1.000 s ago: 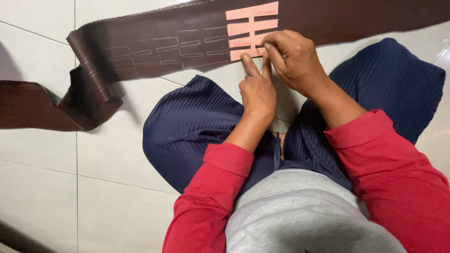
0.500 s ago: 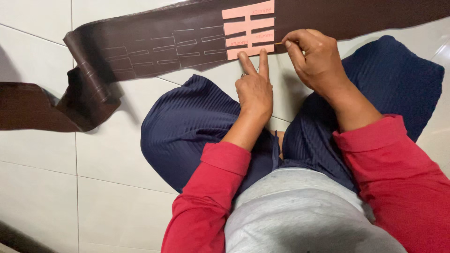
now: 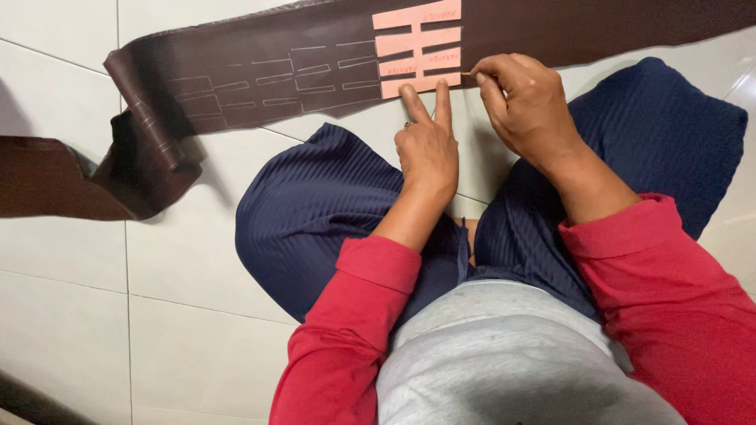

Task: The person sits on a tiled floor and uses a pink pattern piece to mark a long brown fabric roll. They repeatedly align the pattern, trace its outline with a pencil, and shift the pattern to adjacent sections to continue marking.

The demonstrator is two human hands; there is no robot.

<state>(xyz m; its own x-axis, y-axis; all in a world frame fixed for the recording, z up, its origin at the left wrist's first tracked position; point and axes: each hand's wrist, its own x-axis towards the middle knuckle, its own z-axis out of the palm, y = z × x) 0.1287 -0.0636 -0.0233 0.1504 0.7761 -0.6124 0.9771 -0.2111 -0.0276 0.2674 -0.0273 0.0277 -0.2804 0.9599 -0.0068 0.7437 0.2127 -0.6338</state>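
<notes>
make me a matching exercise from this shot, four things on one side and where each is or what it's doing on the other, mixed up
Things:
1. left hand
2. right hand
3. pink template
4. brown sheet

States:
A. lies flat on the brown sheet, near its upper edge
B. spread along the tiled floor, curled up at its left end
C. two fingers pressed on the pink template's lower edge
D. pinches a thin tool at the template's right edge

Pairs: 1-C, 2-D, 3-A, 4-B
</notes>
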